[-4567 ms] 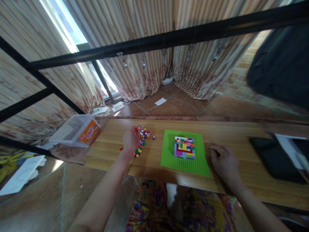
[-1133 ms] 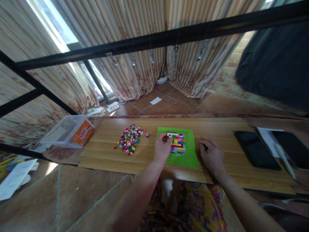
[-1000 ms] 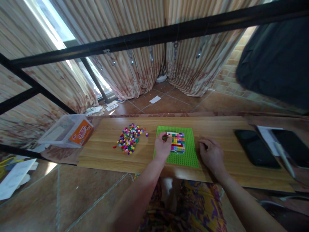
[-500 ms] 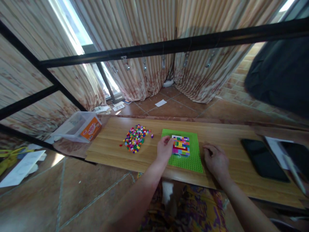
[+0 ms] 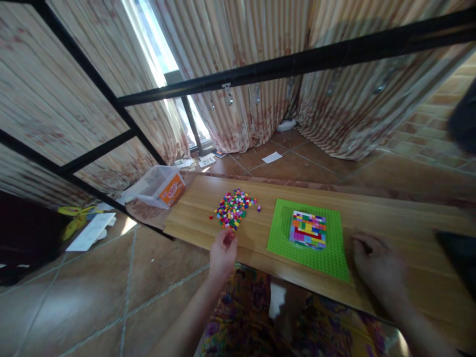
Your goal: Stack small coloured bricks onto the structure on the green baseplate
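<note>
My left hand (image 5: 223, 253) is at the near edge of a loose pile of small coloured toy bricks (image 5: 233, 208), its thumb and fingertips curled in toward each other. Whatever is between those fingertips is too small to make out. To the right lies a green baseplate (image 5: 282, 238) with a square, many-coloured brick build (image 5: 308, 230) on it. My right hand (image 5: 379, 263) rests on the table to the right of the baseplate, loosely closed, with no brick visible in it.
The bricks and baseplate lie on a long wooden table (image 5: 405, 218). A clear plastic box (image 5: 154, 186) with an orange label stands past its left end. A dark flat device (image 5: 457, 258) lies at the right. A black metal bar (image 5: 267, 72) crosses beyond the table.
My left hand has moved left from the brick build to the pile. My right hand still rests beside the baseplate. The view has turned left.
</note>
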The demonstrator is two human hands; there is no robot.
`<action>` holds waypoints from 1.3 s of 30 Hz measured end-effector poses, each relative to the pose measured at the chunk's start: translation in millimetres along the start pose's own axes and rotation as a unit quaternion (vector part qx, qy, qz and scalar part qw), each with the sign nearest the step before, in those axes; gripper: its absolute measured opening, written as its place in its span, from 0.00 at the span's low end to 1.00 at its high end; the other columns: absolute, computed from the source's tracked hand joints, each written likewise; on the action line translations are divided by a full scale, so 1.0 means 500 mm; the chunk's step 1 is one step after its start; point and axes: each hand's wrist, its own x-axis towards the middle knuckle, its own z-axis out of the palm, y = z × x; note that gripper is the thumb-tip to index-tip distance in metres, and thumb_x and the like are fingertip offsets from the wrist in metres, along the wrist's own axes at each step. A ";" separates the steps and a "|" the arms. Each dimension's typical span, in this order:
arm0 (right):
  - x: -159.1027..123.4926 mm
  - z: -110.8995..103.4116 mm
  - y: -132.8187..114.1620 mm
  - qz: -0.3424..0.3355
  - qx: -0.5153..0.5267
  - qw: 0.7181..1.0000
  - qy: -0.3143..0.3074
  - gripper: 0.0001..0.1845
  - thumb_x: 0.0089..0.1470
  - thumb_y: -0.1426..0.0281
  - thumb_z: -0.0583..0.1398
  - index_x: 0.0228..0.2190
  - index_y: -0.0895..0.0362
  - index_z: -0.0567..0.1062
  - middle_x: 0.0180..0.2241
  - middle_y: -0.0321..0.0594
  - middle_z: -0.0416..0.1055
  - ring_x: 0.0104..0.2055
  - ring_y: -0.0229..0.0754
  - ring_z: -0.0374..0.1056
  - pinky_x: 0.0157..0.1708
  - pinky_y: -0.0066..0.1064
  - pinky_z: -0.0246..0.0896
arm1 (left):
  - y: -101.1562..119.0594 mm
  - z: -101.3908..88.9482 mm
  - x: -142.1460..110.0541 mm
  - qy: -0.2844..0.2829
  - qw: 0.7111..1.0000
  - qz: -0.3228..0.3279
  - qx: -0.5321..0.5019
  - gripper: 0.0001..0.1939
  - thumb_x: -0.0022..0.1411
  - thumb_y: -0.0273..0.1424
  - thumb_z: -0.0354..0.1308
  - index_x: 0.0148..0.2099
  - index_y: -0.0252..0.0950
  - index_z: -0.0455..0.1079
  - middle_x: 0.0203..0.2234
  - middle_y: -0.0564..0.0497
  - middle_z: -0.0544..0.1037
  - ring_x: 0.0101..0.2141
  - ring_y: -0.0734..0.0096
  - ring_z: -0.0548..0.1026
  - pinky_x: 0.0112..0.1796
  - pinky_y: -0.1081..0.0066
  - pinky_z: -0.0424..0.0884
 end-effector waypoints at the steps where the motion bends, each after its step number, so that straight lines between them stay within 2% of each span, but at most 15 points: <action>1: 0.000 0.001 0.003 0.001 0.002 1.000 -0.003 0.18 0.58 0.61 0.52 0.34 0.55 0.78 0.38 0.47 0.77 0.39 0.49 0.72 0.41 0.39 0.66 | 0.001 -0.011 0.005 0.011 0.999 -0.001 0.041 0.12 0.57 0.27 0.57 0.45 0.36 0.72 0.35 0.50 0.78 0.35 0.71 0.76 0.42 0.69 0.72; 5: 0.001 0.004 0.011 -0.001 0.008 1.000 -0.005 0.16 0.56 0.61 0.52 0.32 0.53 0.78 0.36 0.47 0.76 0.39 0.51 0.72 0.40 0.42 0.66 | 0.015 -0.023 0.028 0.031 0.988 -0.010 0.148 0.12 0.56 0.26 0.59 0.45 0.37 0.71 0.36 0.50 0.78 0.37 0.70 0.76 0.43 0.69 0.72; 10: -0.001 0.000 0.010 0.006 -0.008 1.000 -0.017 0.18 0.56 0.59 0.51 0.34 0.53 0.78 0.37 0.48 0.75 0.37 0.52 0.71 0.37 0.42 0.65 | 0.015 -0.003 0.039 0.020 0.976 0.017 0.218 0.12 0.57 0.26 0.59 0.45 0.36 0.71 0.40 0.47 0.77 0.40 0.66 0.76 0.45 0.67 0.70; 16: -0.003 0.000 0.012 0.030 -0.014 0.999 -0.021 0.19 0.56 0.56 0.50 0.33 0.52 0.77 0.39 0.47 0.75 0.38 0.53 0.71 0.35 0.43 0.65 | 0.008 0.006 0.040 -0.005 0.961 0.064 0.269 0.07 0.62 0.25 0.54 0.42 0.38 0.71 0.38 0.48 0.77 0.41 0.66 0.75 0.43 0.69 0.68; 22: 0.000 -0.002 0.010 0.021 -0.007 1.000 -0.019 0.18 0.56 0.56 0.51 0.31 0.50 0.77 0.37 0.46 0.75 0.38 0.54 0.71 0.37 0.44 0.65 | 0.015 0.013 0.037 -0.017 0.954 0.062 0.294 0.08 0.64 0.26 0.52 0.41 0.41 0.72 0.39 0.50 0.77 0.41 0.67 0.75 0.42 0.70 0.67; 26: 0.001 -0.005 0.006 0.029 0.001 0.999 -0.023 0.17 0.54 0.58 0.51 0.31 0.50 0.77 0.37 0.47 0.75 0.38 0.53 0.70 0.37 0.44 0.64 | 0.013 0.014 0.038 -0.017 0.958 0.063 0.278 0.09 0.64 0.26 0.52 0.41 0.41 0.72 0.39 0.50 0.78 0.42 0.66 0.75 0.41 0.70 0.68; 32: 0.002 -0.008 -0.003 0.033 0.004 0.999 -0.023 0.17 0.55 0.59 0.51 0.32 0.52 0.78 0.37 0.47 0.75 0.37 0.52 0.70 0.36 0.43 0.64 | 0.010 0.006 0.052 0.009 0.972 0.042 0.232 0.18 0.61 0.23 0.53 0.53 0.39 0.69 0.42 0.48 0.78 0.45 0.66 0.76 0.47 0.68 0.69; 35: 0.003 -0.012 -0.008 0.027 0.002 0.999 -0.020 0.18 0.55 0.59 0.51 0.32 0.52 0.78 0.37 0.47 0.75 0.37 0.52 0.71 0.37 0.43 0.65 | 0.014 0.002 0.061 0.008 0.970 0.056 0.237 0.19 0.61 0.23 0.52 0.54 0.38 0.69 0.44 0.46 0.77 0.45 0.65 0.76 0.47 0.68 0.70; 39: 0.005 -0.012 -0.007 0.008 -0.005 1.000 -0.017 0.19 0.57 0.58 0.50 0.33 0.53 0.77 0.37 0.47 0.75 0.37 0.51 0.71 0.38 0.42 0.65 | 0.027 0.002 0.070 -0.015 0.954 0.059 0.294 0.19 0.62 0.25 0.52 0.54 0.40 0.71 0.48 0.45 0.75 0.44 0.62 0.76 0.44 0.67 0.71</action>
